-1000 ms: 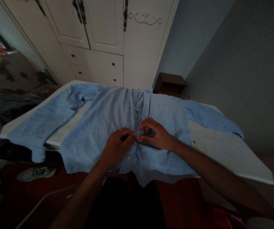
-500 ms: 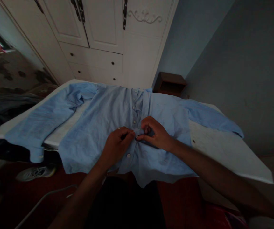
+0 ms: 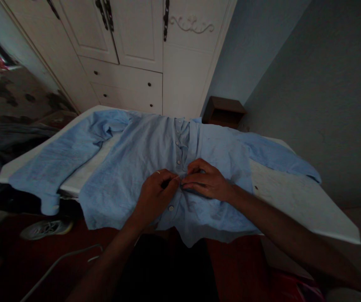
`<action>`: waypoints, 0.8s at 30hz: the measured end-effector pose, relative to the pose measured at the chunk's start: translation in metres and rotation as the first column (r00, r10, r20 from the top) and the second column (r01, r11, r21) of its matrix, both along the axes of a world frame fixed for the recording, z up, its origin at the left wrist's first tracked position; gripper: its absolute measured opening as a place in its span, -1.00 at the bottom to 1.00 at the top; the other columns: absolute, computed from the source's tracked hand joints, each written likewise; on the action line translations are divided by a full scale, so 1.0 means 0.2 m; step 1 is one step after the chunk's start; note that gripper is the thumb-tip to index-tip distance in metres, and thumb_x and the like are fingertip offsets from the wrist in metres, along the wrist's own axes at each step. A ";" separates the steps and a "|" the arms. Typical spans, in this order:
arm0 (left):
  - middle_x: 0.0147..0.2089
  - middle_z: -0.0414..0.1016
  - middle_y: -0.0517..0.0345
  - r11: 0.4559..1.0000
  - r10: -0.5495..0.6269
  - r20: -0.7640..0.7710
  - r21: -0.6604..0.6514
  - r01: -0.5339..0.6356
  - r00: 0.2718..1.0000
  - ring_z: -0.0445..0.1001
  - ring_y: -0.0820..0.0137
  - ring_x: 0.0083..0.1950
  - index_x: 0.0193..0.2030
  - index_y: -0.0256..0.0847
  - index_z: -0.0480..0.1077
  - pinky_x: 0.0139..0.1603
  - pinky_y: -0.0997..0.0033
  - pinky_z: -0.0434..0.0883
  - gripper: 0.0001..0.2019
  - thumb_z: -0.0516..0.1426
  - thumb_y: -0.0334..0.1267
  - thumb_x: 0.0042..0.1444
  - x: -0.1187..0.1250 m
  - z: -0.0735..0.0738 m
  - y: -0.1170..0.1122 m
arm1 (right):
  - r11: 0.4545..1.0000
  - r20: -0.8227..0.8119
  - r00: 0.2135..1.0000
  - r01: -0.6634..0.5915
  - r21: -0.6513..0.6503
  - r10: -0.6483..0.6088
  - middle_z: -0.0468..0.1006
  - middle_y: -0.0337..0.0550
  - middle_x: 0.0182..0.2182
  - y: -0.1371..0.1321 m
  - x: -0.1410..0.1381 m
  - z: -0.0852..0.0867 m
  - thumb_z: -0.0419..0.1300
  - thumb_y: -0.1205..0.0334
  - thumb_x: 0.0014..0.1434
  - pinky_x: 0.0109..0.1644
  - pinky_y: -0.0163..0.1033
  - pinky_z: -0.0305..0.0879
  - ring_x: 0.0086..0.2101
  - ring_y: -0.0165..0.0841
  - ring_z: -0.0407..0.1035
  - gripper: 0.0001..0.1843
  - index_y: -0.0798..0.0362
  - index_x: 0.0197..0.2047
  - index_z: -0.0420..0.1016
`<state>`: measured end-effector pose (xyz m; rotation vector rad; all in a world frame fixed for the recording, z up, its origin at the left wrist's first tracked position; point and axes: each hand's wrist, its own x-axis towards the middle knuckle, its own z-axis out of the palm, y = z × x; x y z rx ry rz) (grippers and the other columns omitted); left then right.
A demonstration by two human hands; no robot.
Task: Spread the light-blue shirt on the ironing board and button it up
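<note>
A light blue button-up shirt [image 3: 120,167] lies spread over a white table [image 3: 287,197], sleeves out to both sides and hem hanging over the near edge. My left hand [image 3: 158,188] pinches the front edge of the shirt at the middle. Close against it, my right hand [image 3: 207,180] pinches the other front edge, fingertips almost touching those of the left. The button between them is hidden by my fingers. Below my hands a white button [image 3: 171,208] shows on the placket. Several more buttons run up the placket above, where the front gapes.
A white wardrobe [image 3: 130,42] with drawers stands behind the table. A small brown wooden box-like unit [image 3: 224,110] is by the wall. On the red floor at the left lie a shoe [image 3: 46,229] and a white cable [image 3: 61,258]. Dark cloth [image 3: 1,147] is heaped at the far left.
My right hand's fingers have closed in around the button spot, which showed before and is now covered. My left hand stays nearly in place, and the shirt lies much the same.
</note>
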<state>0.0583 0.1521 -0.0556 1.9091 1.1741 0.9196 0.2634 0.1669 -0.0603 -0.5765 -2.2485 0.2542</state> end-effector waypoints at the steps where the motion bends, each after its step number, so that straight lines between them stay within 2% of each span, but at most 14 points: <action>1: -0.41 0.43 0.19 1.000 -0.013 -0.015 0.027 0.014 1.000 0.40 0.43 -0.32 -0.40 -0.24 0.42 -0.24 0.40 0.31 -0.72 0.00 -0.21 0.25 -0.01 0.00 0.00 | 1.000 0.000 1.000 -0.009 -0.025 0.009 0.34 -0.11 -0.19 0.00 0.01 0.00 0.26 0.22 0.20 -0.22 -0.31 0.40 -0.24 -0.43 0.34 -0.82 0.04 -0.11 0.48; 5: -0.35 0.43 0.12 0.984 -0.092 -0.136 0.142 0.111 0.986 0.39 0.39 -0.26 -0.35 -0.25 0.40 -0.15 0.32 0.33 -0.64 -0.10 -0.17 0.35 -0.05 0.02 -0.02 | 0.993 0.041 0.998 0.044 -0.108 -0.040 0.40 -0.06 -0.16 0.00 0.03 0.03 0.27 0.10 0.19 -0.05 -0.18 0.40 -0.13 -0.33 0.36 -0.66 0.04 -0.01 0.41; 7: -0.19 0.48 0.02 0.961 -0.103 -0.240 0.227 0.160 0.965 0.41 0.32 -0.13 -0.20 -0.28 0.45 -0.02 0.23 0.35 -0.62 -0.14 -0.16 0.37 -0.08 0.01 -0.02 | 0.976 0.113 0.985 0.145 -0.162 -0.128 0.40 -0.01 -0.10 -0.02 0.04 0.05 0.26 0.01 0.17 0.03 -0.11 0.38 -0.06 -0.28 0.35 -0.56 0.05 0.04 0.35; 9: 0.03 0.45 -0.10 0.925 -0.081 -0.358 0.320 0.204 0.930 0.38 0.24 0.07 0.00 -0.32 0.44 0.13 0.12 0.32 -0.59 -0.14 -0.15 0.37 -0.12 0.00 -0.03 | 0.947 0.250 0.947 0.252 -0.200 -0.199 0.35 0.10 0.05 -0.06 0.06 0.07 0.23 -0.12 0.16 0.16 -0.01 0.30 0.08 -0.18 0.28 -0.38 0.08 0.15 0.26; 11: 0.23 0.32 -0.15 0.890 -0.050 -0.484 0.375 0.259 0.874 0.24 0.16 0.28 0.14 -0.33 0.37 0.26 0.06 0.23 -0.56 -0.14 -0.12 0.37 -0.17 -0.03 -0.03 | 0.925 0.410 0.882 0.331 -0.189 -0.232 0.17 0.21 0.24 -0.11 0.08 0.07 0.17 -0.23 0.15 0.27 0.09 0.14 0.25 -0.08 0.09 -0.16 0.11 0.31 0.08; 13: 0.35 0.18 -0.10 0.864 -0.024 -0.595 0.392 0.316 0.804 0.08 0.15 0.40 0.24 -0.28 0.30 0.35 0.03 0.13 -0.53 -0.14 -0.07 0.37 -0.21 -0.06 -0.03 | 0.912 0.529 0.809 0.383 -0.145 -0.256 -0.11 0.24 0.37 -0.17 0.12 0.05 0.10 -0.30 0.15 0.34 0.15 0.00 0.34 -0.02 -0.16 0.01 0.13 0.42 -0.18; 15: 0.40 0.09 -0.06 0.842 0.001 -0.664 0.404 0.358 0.747 0.01 0.17 0.43 0.32 -0.22 0.20 0.39 0.00 0.05 -0.49 -0.13 -0.02 0.36 -0.25 -0.08 -0.03 | 0.902 0.602 0.752 0.416 -0.114 -0.270 -0.30 0.23 0.40 -0.22 0.16 0.02 0.04 -0.32 0.18 0.37 0.16 -0.09 0.37 -0.02 -0.31 0.09 0.14 0.45 -0.44; 17: 0.42 0.03 -0.07 0.819 0.013 -0.699 0.417 0.393 0.715 -0.01 0.18 0.44 0.37 -0.20 0.11 0.41 0.00 0.00 -0.44 -0.13 0.04 0.34 -0.27 -0.08 -0.03 | 0.895 0.655 0.710 0.431 -0.114 -0.258 -0.32 0.19 0.40 -0.26 0.22 0.00 0.01 -0.31 0.21 0.38 0.15 -0.13 0.37 -0.04 -0.33 0.08 0.11 0.44 -0.55; 20: 0.44 -0.03 -0.06 0.805 0.012 -0.731 0.413 0.427 0.683 -0.04 0.17 0.45 0.41 -0.17 0.03 0.41 -0.03 -0.03 -0.36 -0.13 0.13 0.31 -0.31 -0.08 -0.03 | 0.887 0.698 0.672 0.446 -0.116 -0.247 -0.25 0.09 0.40 -0.31 0.29 -0.02 -0.03 -0.26 0.26 0.39 0.17 -0.15 0.37 -0.08 -0.28 -0.04 0.03 0.45 -0.44; 24: 0.43 -0.01 -0.10 0.810 -0.004 -0.733 0.396 0.432 0.681 -0.04 0.15 0.45 0.42 -0.25 -0.03 0.41 -0.04 -0.03 -0.27 -0.14 0.20 0.27 -0.36 -0.07 -0.02 | 0.875 0.660 0.694 0.471 -0.113 -0.288 -0.05 0.01 0.38 -0.36 0.35 0.00 -0.03 -0.14 0.32 0.36 0.14 -0.03 0.35 -0.14 -0.12 -0.30 -0.02 0.41 -0.01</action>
